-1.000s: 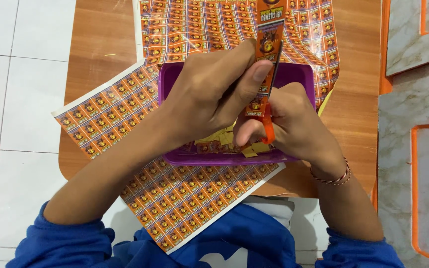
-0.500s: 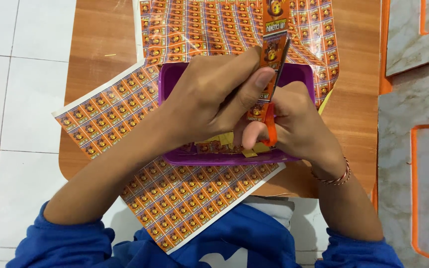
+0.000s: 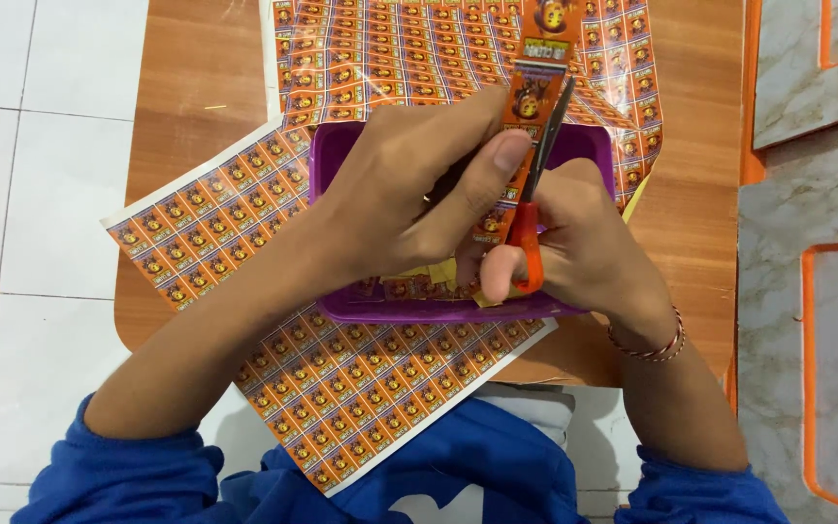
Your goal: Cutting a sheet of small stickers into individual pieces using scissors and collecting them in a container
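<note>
Starting off to the left of the hands, there's a white tiled floor (image 3: 21, 194), and then the rounded edge of a small wooden table (image 3: 196, 87). A big printed sheet (image 3: 244, 243) of tiny orange stickers lies slanted across it, running under the left forearm and hanging off the near edge toward the blue sleeves (image 3: 138, 475).

The left hand (image 3: 409, 194) comes in next, curled over the middle of a purple tray (image 3: 419, 309). Its thumb and fingers are pinching a narrow orange sticker strip (image 3: 531, 102) that stands up and away from the person, so the strip sits right between the two hands, above the tray. A few cut orange and yellow bits (image 3: 419, 286) are lying in the tray just under the left palm.

Just to the right of that thumb are the scissors (image 3: 533, 213), orange handles, dark blades pointing away from the person along the strip's right edge. The blades look nearly closed against the strip. The right hand (image 3: 584, 252) is wrapped around the handles, fingers through the loops, closed up tight. There's a thin reddish bracelet (image 3: 647, 340) on that wrist.

Beyond both hands a second sticker sheet (image 3: 390, 53) covers the far part of the table. Right of the right hand, bare table, then marbled grey tiles with orange borders (image 3: 807, 223).
</note>
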